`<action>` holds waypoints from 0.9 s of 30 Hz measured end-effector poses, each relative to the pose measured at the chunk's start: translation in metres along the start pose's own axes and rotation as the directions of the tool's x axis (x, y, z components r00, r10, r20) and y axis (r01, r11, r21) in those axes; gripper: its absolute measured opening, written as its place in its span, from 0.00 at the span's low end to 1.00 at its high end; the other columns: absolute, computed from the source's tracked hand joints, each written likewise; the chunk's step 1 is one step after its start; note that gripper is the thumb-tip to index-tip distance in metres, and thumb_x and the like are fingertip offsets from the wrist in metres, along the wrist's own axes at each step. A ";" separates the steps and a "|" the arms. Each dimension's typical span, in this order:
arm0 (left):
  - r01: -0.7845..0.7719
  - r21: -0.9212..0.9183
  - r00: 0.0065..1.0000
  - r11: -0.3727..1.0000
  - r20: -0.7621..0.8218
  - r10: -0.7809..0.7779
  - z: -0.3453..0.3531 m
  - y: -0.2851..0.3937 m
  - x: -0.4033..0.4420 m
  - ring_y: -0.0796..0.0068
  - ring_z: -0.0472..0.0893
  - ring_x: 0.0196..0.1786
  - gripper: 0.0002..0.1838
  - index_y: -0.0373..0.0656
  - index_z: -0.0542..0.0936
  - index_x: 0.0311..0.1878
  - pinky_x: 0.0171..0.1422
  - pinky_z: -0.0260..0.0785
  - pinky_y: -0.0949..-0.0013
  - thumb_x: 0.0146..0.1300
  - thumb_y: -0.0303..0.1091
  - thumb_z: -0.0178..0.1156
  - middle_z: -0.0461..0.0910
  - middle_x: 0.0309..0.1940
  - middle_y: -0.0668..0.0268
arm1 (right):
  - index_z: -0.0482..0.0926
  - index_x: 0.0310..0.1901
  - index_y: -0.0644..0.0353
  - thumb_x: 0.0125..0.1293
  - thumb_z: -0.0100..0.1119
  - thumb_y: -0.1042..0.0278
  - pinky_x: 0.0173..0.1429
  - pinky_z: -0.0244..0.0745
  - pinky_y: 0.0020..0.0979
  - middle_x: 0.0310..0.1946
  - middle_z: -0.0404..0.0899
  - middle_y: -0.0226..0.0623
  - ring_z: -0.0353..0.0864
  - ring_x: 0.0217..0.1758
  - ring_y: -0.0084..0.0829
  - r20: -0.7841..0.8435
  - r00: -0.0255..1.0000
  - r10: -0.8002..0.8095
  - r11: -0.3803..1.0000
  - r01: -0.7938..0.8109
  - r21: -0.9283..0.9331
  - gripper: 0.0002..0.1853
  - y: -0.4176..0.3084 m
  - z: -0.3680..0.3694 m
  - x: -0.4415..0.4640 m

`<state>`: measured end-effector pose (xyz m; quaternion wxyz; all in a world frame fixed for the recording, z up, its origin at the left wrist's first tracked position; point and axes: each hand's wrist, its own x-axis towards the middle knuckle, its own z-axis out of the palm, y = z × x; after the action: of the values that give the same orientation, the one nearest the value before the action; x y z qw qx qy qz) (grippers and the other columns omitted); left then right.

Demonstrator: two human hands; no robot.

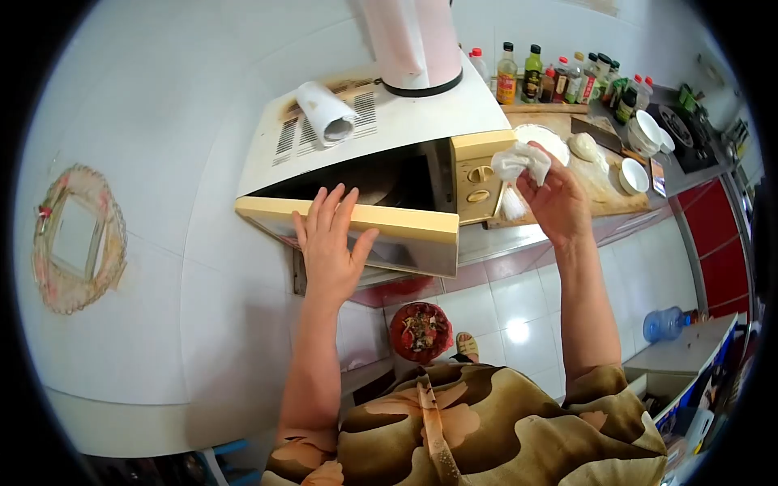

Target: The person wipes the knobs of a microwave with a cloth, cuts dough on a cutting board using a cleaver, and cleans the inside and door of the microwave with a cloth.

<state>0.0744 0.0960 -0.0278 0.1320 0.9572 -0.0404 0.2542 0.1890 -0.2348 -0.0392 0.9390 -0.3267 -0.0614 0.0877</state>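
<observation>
My left hand lies against the top edge of the microwave door, fingers stretched and spread over its cream strip. The door is tilted partway open, and a dark cavity shows behind it, with part of a round plate inside. My right hand is raised in front of the microwave's control panel, which has two knobs. Pinched in its fingers is a crumpled white tissue. The white microwave carries a rolled white paper and a pink kettle on top.
Right of the microwave, a wooden board holds dough, a cleaver and a bowl. Several sauce bottles line the wall. A red-lined bin and a blue water jug stand below.
</observation>
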 end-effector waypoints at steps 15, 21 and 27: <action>0.015 -0.014 0.999 1.000 0.042 -0.014 -0.002 0.006 0.003 0.54 0.56 0.81 0.33 0.51 0.69 0.74 0.83 0.31 0.35 0.68 0.46 0.63 0.65 0.76 0.62 | 0.89 0.38 0.55 0.59 0.68 0.70 0.56 0.70 0.39 0.39 0.83 0.30 0.79 0.49 0.38 0.627 0.692 -0.357 -0.445 0.465 -0.766 0.06 0.043 0.059 0.064; 0.027 0.015 0.999 1.000 0.034 -0.027 0.001 0.006 0.007 0.54 0.55 0.81 0.34 0.51 0.69 0.75 0.83 0.32 0.34 0.67 0.49 0.63 0.64 0.76 0.62 | 0.89 0.34 0.59 0.56 0.71 0.73 0.48 0.75 0.42 0.34 0.83 0.38 0.80 0.42 0.43 0.621 0.624 -0.474 -0.420 0.459 -0.783 0.04 0.013 0.026 0.077; 0.020 -0.004 0.999 1.000 0.029 -0.020 0.001 0.003 0.001 0.54 0.55 0.81 0.36 0.52 0.68 0.75 0.83 0.32 0.35 0.66 0.51 0.64 0.63 0.76 0.62 | 0.88 0.34 0.60 0.59 0.68 0.72 0.47 0.75 0.45 0.35 0.83 0.41 0.81 0.43 0.45 0.458 0.715 -0.529 -0.309 0.340 -0.888 0.04 0.025 0.033 0.074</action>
<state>0.0756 0.0933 -0.0270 0.1358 0.9609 -0.0332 0.2391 0.2528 -0.1806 -0.0248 0.3504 -0.8485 -0.1588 -0.3634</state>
